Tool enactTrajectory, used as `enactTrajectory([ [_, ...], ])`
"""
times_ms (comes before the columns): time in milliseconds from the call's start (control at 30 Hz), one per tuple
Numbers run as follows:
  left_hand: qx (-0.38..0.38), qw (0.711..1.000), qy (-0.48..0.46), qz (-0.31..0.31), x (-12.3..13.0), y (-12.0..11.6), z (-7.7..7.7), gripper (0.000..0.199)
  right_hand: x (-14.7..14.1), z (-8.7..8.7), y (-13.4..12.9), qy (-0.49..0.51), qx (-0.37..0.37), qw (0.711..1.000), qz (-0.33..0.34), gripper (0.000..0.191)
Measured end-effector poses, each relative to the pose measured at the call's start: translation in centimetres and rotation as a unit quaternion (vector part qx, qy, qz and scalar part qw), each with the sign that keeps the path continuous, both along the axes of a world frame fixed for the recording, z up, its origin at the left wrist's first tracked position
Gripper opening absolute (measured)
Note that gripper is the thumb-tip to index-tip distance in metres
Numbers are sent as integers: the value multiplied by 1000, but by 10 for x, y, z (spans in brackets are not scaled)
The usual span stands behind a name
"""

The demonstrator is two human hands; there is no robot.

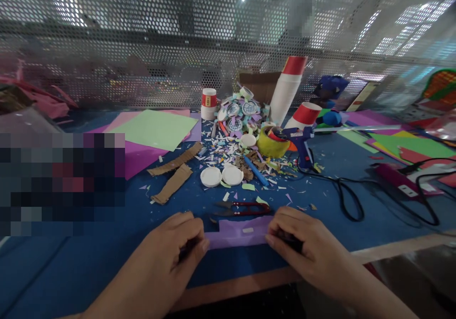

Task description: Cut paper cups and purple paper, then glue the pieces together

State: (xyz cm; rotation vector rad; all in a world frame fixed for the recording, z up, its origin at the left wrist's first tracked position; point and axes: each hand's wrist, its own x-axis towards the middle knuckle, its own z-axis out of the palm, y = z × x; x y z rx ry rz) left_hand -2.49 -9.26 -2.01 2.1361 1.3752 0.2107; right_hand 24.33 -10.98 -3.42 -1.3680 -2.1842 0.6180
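Strip of light purple paper (237,239), long and narrow, held between both hands just in from the near edge of the blue worktop (89,271), roughly at that edge's middle.

Progress, judged from its state: cutting to shape looks done; lengthwise crease suggests folding is in hand. Strip is joined to no other piece that shows. How much folding is left, cannot tell.

Look of the strip: far edge stepped, narrower toward the left, taller and slightly wavy toward the right. Small white paper scrap (248,230) on its face; stuck or loose, cannot tell. Both ends hidden by fingers.

Left hand (182,243): fingers curled, thumb closed against them, pinching the left end. Right hand (301,238): same closed pinch on the right end.

Just beyond the strip: metal snips with dark red handles (253,210), untouched, blades toward the worktop's left edge. Farther toward the far edge: two round white discs (211,177) side by side, then scattered paper clippings (221,150).
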Motion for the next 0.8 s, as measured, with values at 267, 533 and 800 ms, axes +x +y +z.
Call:
enactTrajectory([
  [267, -4, 999, 32, -13, 1, 6, 3, 31, 0, -3, 1, -3, 0, 1000, 0, 18],
  [533, 66, 996, 42, -37, -8, 8, 2, 28, 1, -8, 1, -5, 13, 1000, 0, 18],
  [800, 153, 987, 36, -27, -11, 7, -4, 35, 1, -10, 0, -4, 23, 1000, 1, 18],
])
